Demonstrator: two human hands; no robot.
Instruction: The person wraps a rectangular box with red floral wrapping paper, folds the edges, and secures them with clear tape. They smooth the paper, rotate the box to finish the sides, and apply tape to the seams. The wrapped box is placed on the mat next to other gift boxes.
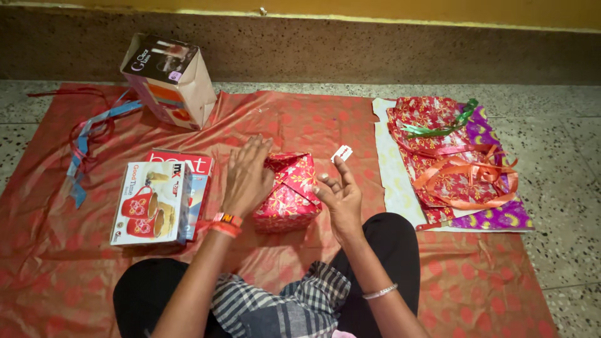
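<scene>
A box wrapped in red patterned gift paper (289,189) sits on the red cloth in front of my knees, its top flaps folded up. My left hand (246,176) lies flat against the box's left side, fingers spread. My right hand (339,194) hovers palm up at the box's right side. A small white strip (342,153), like a piece of tape, sticks to the tip of one raised finger.
A white box picturing red mugs (150,203) lies on a red flat box (188,164) to the left. A tilted cardboard box (170,79) stands at the back left, ribbons (84,141) beside it. Gift-paper sheets and ribbons (452,159) lie right. A wall runs behind.
</scene>
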